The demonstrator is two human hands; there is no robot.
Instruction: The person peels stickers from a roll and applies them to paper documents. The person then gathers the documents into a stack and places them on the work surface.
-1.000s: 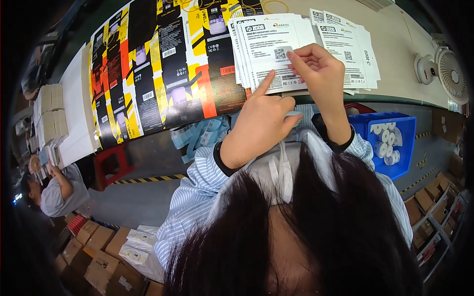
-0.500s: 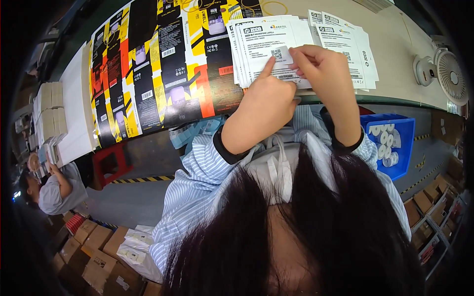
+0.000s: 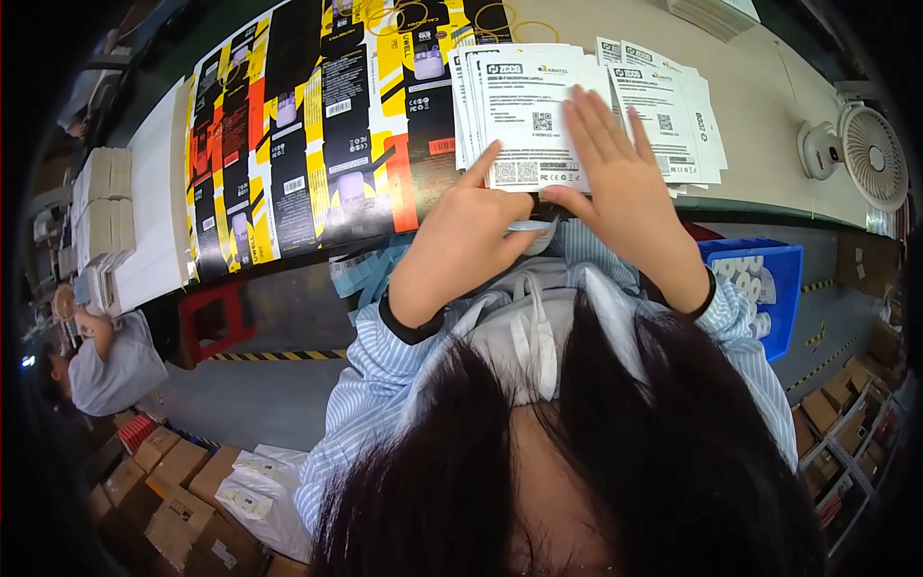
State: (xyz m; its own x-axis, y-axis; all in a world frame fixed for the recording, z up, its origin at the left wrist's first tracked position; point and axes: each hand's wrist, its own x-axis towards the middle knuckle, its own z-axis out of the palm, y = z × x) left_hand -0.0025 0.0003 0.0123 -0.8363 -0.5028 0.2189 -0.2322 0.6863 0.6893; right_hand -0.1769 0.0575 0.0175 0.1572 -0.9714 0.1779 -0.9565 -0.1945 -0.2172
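A stack of white printed sheets [image 3: 524,106] lies before me on the table, with a black square code on the top sheet. My right hand [image 3: 625,178] rests flat on the top sheet's right side, fingers stretched out and thumb at its lower edge. My left hand [image 3: 457,236] is at the sheet's lower left. Its index finger points onto the paper, while the other fingers curl round a pale blue piece of paper [image 3: 529,226], partly hidden. A second stack of similar sheets [image 3: 673,106] lies to the right of the first.
Black, yellow and red printed box sheets [image 3: 341,144] cover the table's left part, with yellow rubber bands [image 3: 519,37] at the back. A white fan [image 3: 865,154] stands at the right. A blue crate [image 3: 784,308] holds white rolls. Another person [image 3: 115,356] is at far left.
My right hand has gone from a pinch beside the square code to lying flat on the sheet. My left hand has drawn back toward me and leftward, baring the sheet's lower part.
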